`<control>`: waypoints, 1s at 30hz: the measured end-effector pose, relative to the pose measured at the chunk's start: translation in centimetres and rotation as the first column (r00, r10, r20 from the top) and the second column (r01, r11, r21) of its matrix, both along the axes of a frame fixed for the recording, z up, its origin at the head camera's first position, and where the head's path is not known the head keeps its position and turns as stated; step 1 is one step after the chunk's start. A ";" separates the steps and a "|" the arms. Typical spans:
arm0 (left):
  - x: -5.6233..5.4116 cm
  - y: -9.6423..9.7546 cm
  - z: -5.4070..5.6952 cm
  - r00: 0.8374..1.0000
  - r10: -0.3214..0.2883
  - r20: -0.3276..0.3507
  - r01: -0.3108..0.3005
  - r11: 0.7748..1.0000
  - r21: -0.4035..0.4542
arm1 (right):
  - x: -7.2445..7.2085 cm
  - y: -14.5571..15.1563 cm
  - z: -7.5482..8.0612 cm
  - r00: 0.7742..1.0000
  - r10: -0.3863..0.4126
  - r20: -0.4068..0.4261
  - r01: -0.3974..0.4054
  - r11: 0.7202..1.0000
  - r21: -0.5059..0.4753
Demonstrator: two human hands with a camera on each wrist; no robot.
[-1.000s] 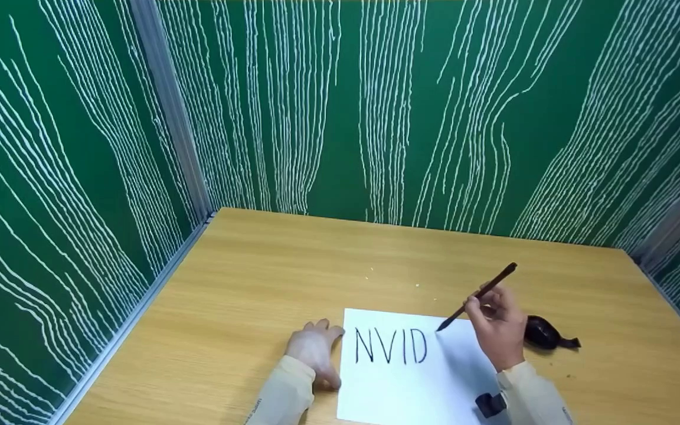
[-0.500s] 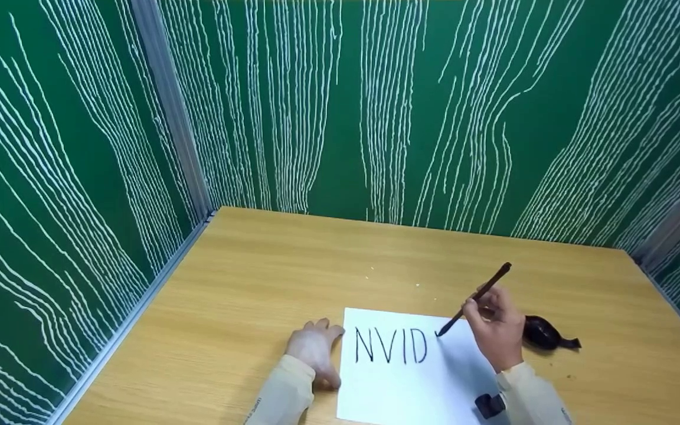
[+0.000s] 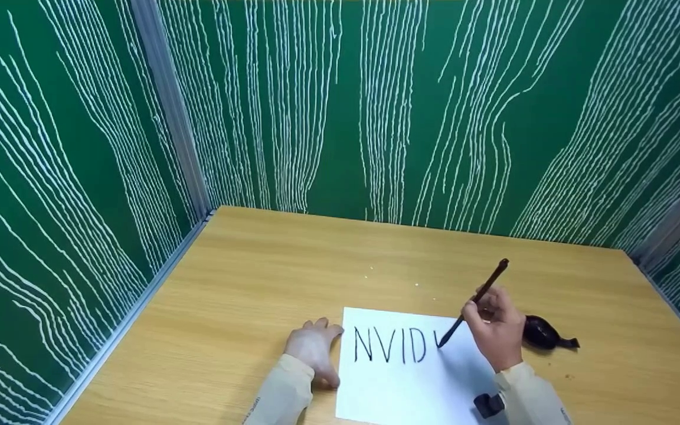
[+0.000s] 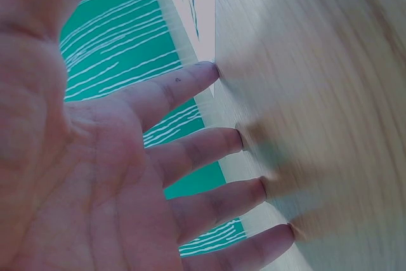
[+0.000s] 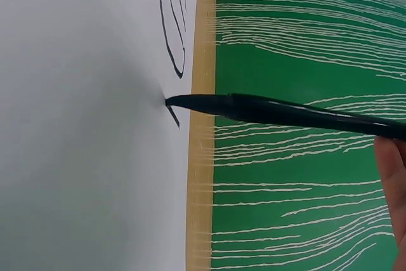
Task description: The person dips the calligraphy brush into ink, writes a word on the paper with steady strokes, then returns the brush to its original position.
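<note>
A white sheet of paper [image 3: 399,389] lies on the table, bearing black capital letters NVID and a short new stroke to their right. My right hand [image 3: 498,330] grips a slim dark pen [image 3: 481,292], tilted up and to the right, its tip at the bottom of that stroke. In the right wrist view the pen [image 5: 273,109] has a tapered point meeting the paper [image 5: 76,157]. Along the sheet's left edge rests my left hand [image 3: 313,348], fingers spread. The left wrist view shows that hand [image 4: 108,157] with its fingertips on the tabletop, the index finger beside the paper's corner.
Right of my right hand lies a shiny black rounded object [image 3: 542,333] with a narrow tail. Small pale specks dot the wooden table [image 3: 269,265] beyond the paper. Green walls [image 3: 340,118] with wavy white lines enclose it. A small black device [image 3: 487,405] sits at my right wrist.
The pen tip has moved down the paper, drawing a short stroke right of the D. The pen's upper end has swung slightly left and more upright. My left hand has stayed put.
</note>
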State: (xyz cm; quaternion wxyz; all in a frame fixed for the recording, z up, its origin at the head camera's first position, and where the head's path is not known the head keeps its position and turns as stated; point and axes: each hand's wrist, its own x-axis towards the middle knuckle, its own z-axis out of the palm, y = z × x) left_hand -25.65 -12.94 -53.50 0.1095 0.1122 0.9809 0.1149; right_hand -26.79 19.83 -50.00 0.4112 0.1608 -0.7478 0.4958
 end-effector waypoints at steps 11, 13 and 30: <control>1.2 0.5 2.2 0.999 0.018 0.038 -0.018 1.000 -0.001 | 0.3 0.1 0.2 0.999 0.046 -0.014 -0.046 0.999 -0.003; 1.9 0.6 3.6 0.998 0.023 0.050 -0.023 1.000 0.004 | 0.3 0.1 0.3 0.998 0.057 -0.003 -0.057 0.998 -0.008; 2.0 0.5 3.9 1.000 0.009 0.022 -0.009 1.000 0.005 | -0.3 1.1 1.0 0.996 -0.031 -0.083 0.015 0.983 -0.185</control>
